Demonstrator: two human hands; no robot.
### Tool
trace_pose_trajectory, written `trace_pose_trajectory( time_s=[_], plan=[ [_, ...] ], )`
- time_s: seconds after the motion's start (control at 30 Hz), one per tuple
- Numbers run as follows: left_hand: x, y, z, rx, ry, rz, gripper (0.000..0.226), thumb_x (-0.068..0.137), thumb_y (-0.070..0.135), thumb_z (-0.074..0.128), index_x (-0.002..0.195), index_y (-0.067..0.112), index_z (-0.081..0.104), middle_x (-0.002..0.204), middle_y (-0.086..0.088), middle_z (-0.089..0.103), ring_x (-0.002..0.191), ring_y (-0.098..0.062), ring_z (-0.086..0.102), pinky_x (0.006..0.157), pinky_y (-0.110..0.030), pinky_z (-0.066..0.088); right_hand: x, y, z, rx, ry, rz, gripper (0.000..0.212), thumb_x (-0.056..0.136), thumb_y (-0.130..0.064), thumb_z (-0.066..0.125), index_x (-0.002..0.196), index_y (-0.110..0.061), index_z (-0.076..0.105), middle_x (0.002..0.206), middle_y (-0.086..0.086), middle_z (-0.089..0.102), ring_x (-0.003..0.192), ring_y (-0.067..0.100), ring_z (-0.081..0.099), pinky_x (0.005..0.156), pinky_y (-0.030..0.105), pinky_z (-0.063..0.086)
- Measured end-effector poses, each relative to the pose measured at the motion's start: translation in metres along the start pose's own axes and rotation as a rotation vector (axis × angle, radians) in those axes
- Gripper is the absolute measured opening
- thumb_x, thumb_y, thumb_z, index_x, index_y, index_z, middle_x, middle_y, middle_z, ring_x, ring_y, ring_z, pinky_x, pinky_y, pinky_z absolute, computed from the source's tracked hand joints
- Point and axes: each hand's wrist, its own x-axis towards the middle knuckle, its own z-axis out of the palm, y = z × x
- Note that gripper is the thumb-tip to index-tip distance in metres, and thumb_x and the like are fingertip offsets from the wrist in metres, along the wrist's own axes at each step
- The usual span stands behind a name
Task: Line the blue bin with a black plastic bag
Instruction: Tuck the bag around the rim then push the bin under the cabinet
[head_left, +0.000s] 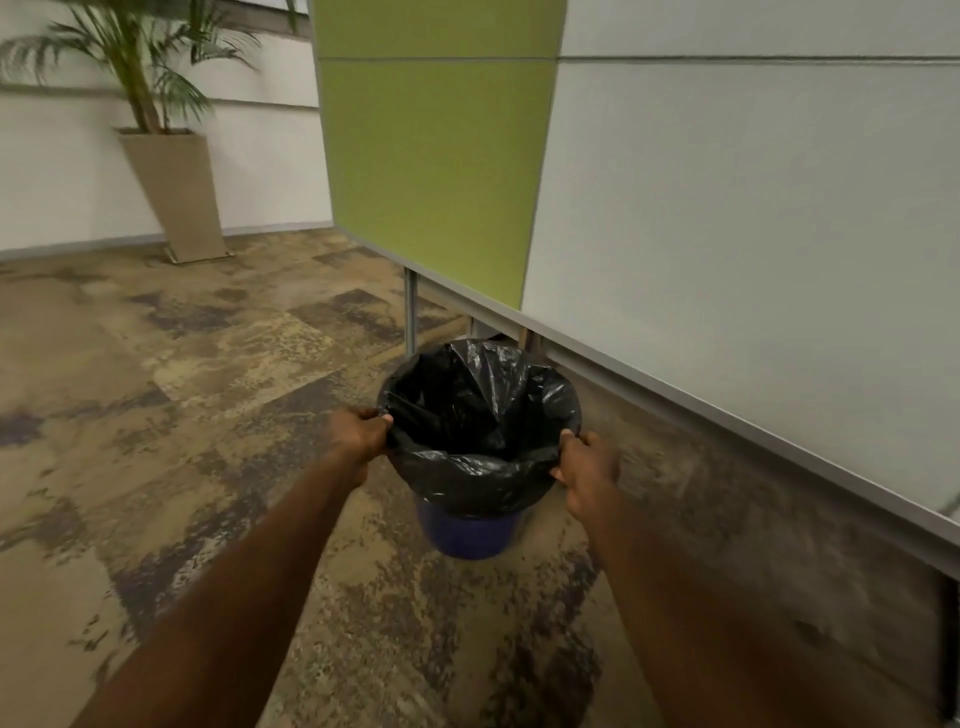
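A round blue bin (467, 535) stands on the carpet in the middle of the view. A black plastic bag (478, 415) sits inside it, open at the top, with its edge folded down over the rim on the near side; only the bin's lower part shows below the plastic. My left hand (361, 434) grips the bag's edge at the bin's left rim. My right hand (589, 475) grips the bag's edge at the right rim. At the far side the bag stands up crumpled above the rim.
A partition with a green panel (436, 156) and a grey panel (753, 234) runs diagonally just behind and right of the bin, on metal legs (410, 317). A potted palm in a tall beige planter (176, 192) stands at the far left wall. Patterned carpet (156, 415) spreads left.
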Motion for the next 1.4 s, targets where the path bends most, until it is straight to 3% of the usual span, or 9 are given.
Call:
trace_pose_trajectory(
  time_s=[0.2, 0.57, 0.67, 0.9, 1.0, 1.1, 1.2, 1.3, 1.4],
  plan=[
    [0.036, -0.014, 0.032, 0.025, 0.028, 0.037, 0.02, 0.102, 0.007, 0.061, 0.112, 0.0, 0.077, 0.109, -0.021, 0.076, 0.107, -0.036, 0.073, 0.098, -0.054, 0.06, 0.055, 0.008, 0.011, 0.007, -0.044, 0.008, 0.026, 0.105, -0.014, 0.06, 0.127, -0.006, 0.07, 0.119, 0.017, 0.071, 0.109, 0.034, 0.069, 0.093, 0.052, 0.062],
    [0.069, -0.039, 0.051, 0.047, 0.024, 0.012, 0.016, 0.103, 0.005, 0.059, 0.106, 0.006, 0.075, 0.112, -0.02, 0.075, 0.107, -0.034, 0.073, 0.099, -0.053, 0.06, 0.081, 0.043, 0.023, 0.146, -0.046, 0.043, 0.033, 0.105, -0.012, 0.06, 0.137, -0.008, 0.063, 0.114, 0.007, 0.07, 0.1, 0.024, 0.069, 0.094, 0.048, 0.061],
    [0.073, -0.042, 0.052, 0.053, 0.022, 0.012, 0.02, 0.104, 0.005, 0.059, 0.116, 0.0, 0.074, 0.115, -0.021, 0.075, 0.11, -0.035, 0.072, 0.101, -0.052, 0.059, 0.081, 0.05, 0.025, 0.176, -0.059, 0.079, 0.035, 0.105, -0.013, 0.059, 0.14, -0.009, 0.061, 0.119, 0.008, 0.07, 0.101, 0.023, 0.07, 0.091, 0.045, 0.062],
    [0.073, -0.04, 0.053, 0.088, -0.001, 0.017, 0.026, 0.107, 0.006, 0.053, 0.125, -0.002, 0.07, 0.121, -0.023, 0.071, 0.113, -0.037, 0.07, 0.1, -0.05, 0.059, 0.083, 0.051, 0.029, 0.055, -0.075, 0.047, 0.023, 0.107, -0.019, 0.057, 0.125, -0.011, 0.068, 0.106, 0.005, 0.073, 0.093, 0.021, 0.072, 0.091, 0.047, 0.063],
    [0.075, -0.035, 0.051, 0.301, 0.001, 0.055, 0.031, 0.108, 0.015, 0.051, 0.128, 0.0, 0.07, 0.122, -0.022, 0.07, 0.113, -0.034, 0.066, 0.104, -0.047, 0.055, 0.083, 0.046, 0.03, -0.039, -0.085, 0.031, 0.027, 0.109, -0.028, 0.052, 0.12, -0.009, 0.069, 0.107, 0.01, 0.073, 0.093, 0.025, 0.072, 0.091, 0.049, 0.063],
    [0.073, -0.033, 0.049, 0.504, 0.003, 0.095, 0.036, 0.109, 0.022, 0.044, 0.125, 0.002, 0.07, 0.127, -0.024, 0.067, 0.122, -0.039, 0.062, 0.111, -0.049, 0.05, 0.081, 0.041, 0.024, -0.335, -0.018, -0.069, 0.058, 0.11, -0.051, 0.034, 0.115, -0.007, 0.07, 0.096, 0.011, 0.067, 0.094, 0.031, 0.068, 0.093, 0.048, 0.058],
    [0.062, -0.034, 0.051, 0.73, 0.062, 0.268, 0.041, 0.109, 0.029, 0.041, 0.136, 0.002, 0.056, 0.143, -0.024, 0.053, 0.133, -0.041, 0.05, 0.114, -0.053, 0.043, 0.079, 0.034, 0.014, -0.668, 0.085, -0.297, 0.069, 0.104, -0.067, 0.026, 0.142, -0.018, 0.055, 0.137, 0.021, 0.056, 0.125, 0.04, 0.058, 0.099, 0.046, 0.047],
    [0.047, -0.035, 0.051, 0.957, 0.131, 0.61, 0.062, 0.108, 0.043, 0.036, 0.157, 0.005, 0.032, 0.164, -0.021, 0.032, 0.153, -0.041, 0.027, 0.125, -0.054, 0.03, 0.072, 0.02, 0.008, -0.919, 0.077, -0.688, 0.072, 0.101, -0.067, 0.038, 0.154, -0.018, 0.037, 0.149, 0.018, 0.05, 0.137, 0.037, 0.048, 0.11, 0.051, 0.042],
    [0.037, -0.031, 0.054, 1.057, 0.122, 0.806, 0.077, 0.105, 0.051, 0.036, 0.166, 0.012, 0.011, 0.174, -0.015, 0.012, 0.162, -0.038, 0.006, 0.13, -0.051, 0.013, 0.062, 0.002, 0.009, -1.129, 0.023, -0.881, 0.085, 0.1, -0.069, 0.036, 0.164, -0.014, 0.021, 0.168, 0.016, 0.032, 0.155, 0.036, 0.03, 0.123, 0.056, 0.028]
  ],
)
